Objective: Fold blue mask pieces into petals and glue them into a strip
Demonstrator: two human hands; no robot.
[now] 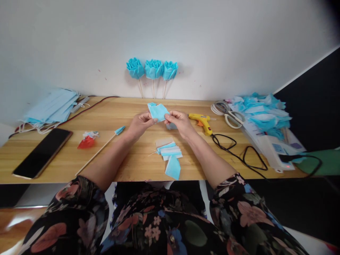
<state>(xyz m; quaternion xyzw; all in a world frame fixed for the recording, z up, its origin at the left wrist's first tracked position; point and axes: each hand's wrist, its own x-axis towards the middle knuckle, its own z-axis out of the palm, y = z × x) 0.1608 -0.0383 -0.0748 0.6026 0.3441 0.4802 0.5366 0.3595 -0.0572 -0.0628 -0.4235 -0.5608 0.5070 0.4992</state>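
Observation:
Between my two hands, raised over the middle of the wooden table (124,104), is a piece of light blue mask fabric (158,112). My left hand (142,124) pinches its left lower edge, and my right hand (178,122) grips its right lower corner. Below them on the table lie several cut mask pieces (170,150), with a folded blue piece (173,167) nearest me. To the left of my left forearm rests a thin wooden stick (99,152) with a small blue roll (120,130) at its tip.
Three blue fabric flowers (153,69) on sticks lean against the wall. Right of my hands lie a yellow glue gun (202,122), scissors (233,118), a power strip (275,154) and a heap of blue pieces (265,109). At left are stacked masks (53,106), a phone (42,152) and a red item (86,142).

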